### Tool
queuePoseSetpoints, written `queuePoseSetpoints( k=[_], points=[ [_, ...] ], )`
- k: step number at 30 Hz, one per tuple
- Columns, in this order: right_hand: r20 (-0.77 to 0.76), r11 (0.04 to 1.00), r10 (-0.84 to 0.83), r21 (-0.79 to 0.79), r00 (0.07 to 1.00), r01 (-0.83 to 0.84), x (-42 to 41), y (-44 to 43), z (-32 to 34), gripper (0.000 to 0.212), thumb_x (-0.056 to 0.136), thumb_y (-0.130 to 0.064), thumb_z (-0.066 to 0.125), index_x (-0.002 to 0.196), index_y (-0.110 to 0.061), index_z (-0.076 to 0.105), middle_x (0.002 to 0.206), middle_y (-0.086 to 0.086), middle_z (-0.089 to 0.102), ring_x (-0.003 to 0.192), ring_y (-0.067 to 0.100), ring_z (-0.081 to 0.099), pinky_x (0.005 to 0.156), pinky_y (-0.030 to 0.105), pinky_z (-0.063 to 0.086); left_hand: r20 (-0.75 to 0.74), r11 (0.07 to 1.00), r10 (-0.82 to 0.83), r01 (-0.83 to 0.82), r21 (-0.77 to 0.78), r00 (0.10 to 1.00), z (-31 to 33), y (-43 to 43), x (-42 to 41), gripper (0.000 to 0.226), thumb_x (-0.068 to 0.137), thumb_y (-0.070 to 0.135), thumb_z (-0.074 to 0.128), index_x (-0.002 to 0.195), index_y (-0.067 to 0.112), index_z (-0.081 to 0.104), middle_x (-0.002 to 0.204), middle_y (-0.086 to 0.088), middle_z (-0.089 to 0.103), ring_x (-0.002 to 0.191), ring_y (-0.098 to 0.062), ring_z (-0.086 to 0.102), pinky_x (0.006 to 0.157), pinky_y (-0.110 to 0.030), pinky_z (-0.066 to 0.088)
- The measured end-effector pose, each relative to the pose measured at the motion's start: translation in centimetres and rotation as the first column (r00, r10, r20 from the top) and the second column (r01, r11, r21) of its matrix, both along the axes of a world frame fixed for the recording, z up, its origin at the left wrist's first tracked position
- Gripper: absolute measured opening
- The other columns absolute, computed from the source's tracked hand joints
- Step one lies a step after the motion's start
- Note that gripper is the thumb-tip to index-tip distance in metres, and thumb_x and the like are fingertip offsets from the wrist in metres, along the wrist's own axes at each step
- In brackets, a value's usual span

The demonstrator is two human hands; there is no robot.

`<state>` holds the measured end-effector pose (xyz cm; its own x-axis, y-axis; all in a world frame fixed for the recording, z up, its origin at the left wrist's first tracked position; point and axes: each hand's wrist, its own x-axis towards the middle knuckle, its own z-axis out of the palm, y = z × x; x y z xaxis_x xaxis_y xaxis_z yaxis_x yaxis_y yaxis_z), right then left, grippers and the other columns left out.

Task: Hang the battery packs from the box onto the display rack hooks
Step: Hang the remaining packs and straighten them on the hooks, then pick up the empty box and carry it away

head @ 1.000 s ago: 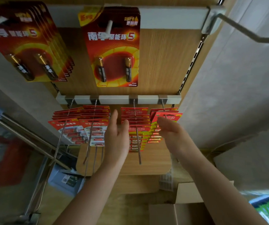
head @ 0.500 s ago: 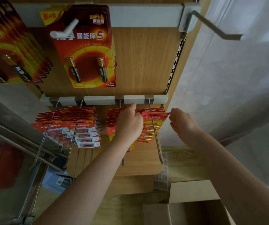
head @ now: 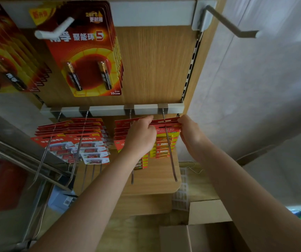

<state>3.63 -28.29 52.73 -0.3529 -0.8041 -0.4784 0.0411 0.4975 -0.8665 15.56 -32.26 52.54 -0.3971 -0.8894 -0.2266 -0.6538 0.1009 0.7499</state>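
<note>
Hanging on: display rack [head: 155, 70], lower rail, rightmost hook [head: 169, 150].
Battery pack [head: 166, 130]: red header up, long axis vertical, face outward.
Left hand [head: 140, 137]: fingers curled, pinching pack's left edge.
Right hand [head: 191, 135]: pinching right edge.

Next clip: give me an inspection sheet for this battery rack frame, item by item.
Surface: wooden back panel with two white hook rails.
Job's things: red battery packs on the lower right hook; cardboard box below, contents unseen.
Clutter: white mesh piece beside the box.
Grippers: left hand and right hand pinch the front pack's edges.
Cables: thin cord behind right forearm.
Surroundings: empty upper right hook; pale wall.
</note>
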Motion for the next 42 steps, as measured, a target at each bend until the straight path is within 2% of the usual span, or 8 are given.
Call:
queuePoseSetpoints(
  k=[2,3,5,10,15,21,35,42],
  points=[
    [-0.02,1.0,0.012,-0.01,1.0,-0.012,-0.3,0.5,0.2,0.037,0.099,-0.023,0.022,0.087,-0.014,0.056,0.085,0.004,0.06,0.068,0.011,0.03,0.074,0.026,0.037,-0.041,0.999,0.003,-0.005,-0.053,0.999,0.1,0.3,0.2,0.044,0.098,0.009,0.031,0.141,0.011,0.037,0.132,-0.014,0.055,0.121,-0.039,0.05,0.104,-0.054,0.039],
    [-0.043,1.0,0.001,-0.026,0.999,-0.002,-0.4,0.8,0.1,0.037,0.1,-0.023,0.023,0.108,-0.009,0.057,0.107,0.007,0.062,0.115,0.009,0.034,0.084,0.028,0.038,-0.065,0.995,0.017,-0.024,-0.095,0.998,0.2,0.5,0.6,0.042,0.097,0.009,0.033,0.139,0.012,0.04,0.131,-0.012,0.056,0.12,-0.035,0.052,0.102,-0.051,0.043],
    [-0.1,0.997,-0.035,-0.066,0.994,0.028,-0.5,1.7,0.4,0.039,0.1,-0.022,0.028,0.13,-0.005,0.046,0.132,0.011,0.051,0.117,0.021,0.05,0.098,0.032,0.035,-0.093,0.975,0.057,-0.075,-0.207,0.994,0.4,0.9,1.5,0.038,0.096,0.009,0.039,0.132,0.012,0.048,0.129,-0.007,0.057,0.12,-0.023,0.053,0.1,-0.039,0.047],
    [-0.28,0.993,-0.065,-0.109,0.958,0.036,-0.9,4.8,-0.7,0.031,0.096,-0.009,0.036,0.118,-0.014,0.058,0.116,0.0,0.059,0.114,0.017,0.053,0.097,0.03,0.041,-0.092,0.885,0.029,-0.068,-0.461,0.995,0.3,2.6,4.9,0.023,0.091,0.006,0.05,0.11,0.01,0.063,0.111,-0.003,0.065,0.104,-0.015,0.059,0.09,-0.028,0.049],
    [-0.366,0.995,-0.097,-0.063,0.926,0.08,0.4,9.0,-1.1,0.028,0.094,-0.009,0.043,0.116,-0.015,0.061,0.114,0.0,0.062,0.109,0.017,0.056,0.095,0.031,0.044,-0.047,0.852,0.059,-0.075,-0.518,0.997,-0.5,5.5,8.1,0.019,0.089,0.009,0.053,0.105,0.011,0.063,0.105,0.0,0.064,0.094,-0.008,0.055,0.081,-0.021,0.045],
    [-0.405,0.995,-0.095,-0.004,0.909,0.102,2.7,15.9,-3.3,0.028,0.094,-0.017,0.047,0.118,-0.016,0.061,0.116,-0.001,0.063,0.109,0.017,0.057,0.1,0.038,0.045,-0.022,0.867,0.083,-0.082,-0.492,0.996,-3.0,11.1,11.2,0.026,0.089,0.009,0.053,0.115,0.012,0.06,0.108,0.0,0.063,0.095,-0.014,0.059,0.077,-0.028,0.049],
    [-0.333,0.979,-0.036,0.179,0.942,0.1,-1.9,30.1,-12.2,0.025,0.093,-0.014,0.048,0.115,-0.014,0.06,0.108,-0.003,0.06,0.099,0.009,0.052,0.069,0.012,0.036,0.205,0.99,0.069,-0.041,-0.138,0.976,-13.8,25.1,7.0,0.019,0.091,0.015,0.051,0.106,0.018,0.064,0.104,0.005,0.068,0.09,-0.011,0.063,0.07,-0.019,0.042],
    [-0.345,0.936,0.016,0.336,0.938,0.107,-12.3,37.9,-18.8,0.029,0.091,-0.013,0.048,0.116,-0.016,0.062,0.115,0.003,0.062,0.108,0.022,0.055,0.087,0.026,0.039,0.352,0.99,0.054,-0.095,0.102,0.934,-19.8,32.8,-2.1,0.025,0.094,0.021,0.047,0.117,0.018,0.056,0.113,0.002,0.066,0.087,-0.01,0.061,0.06,-0.018,0.042]
  ],
)
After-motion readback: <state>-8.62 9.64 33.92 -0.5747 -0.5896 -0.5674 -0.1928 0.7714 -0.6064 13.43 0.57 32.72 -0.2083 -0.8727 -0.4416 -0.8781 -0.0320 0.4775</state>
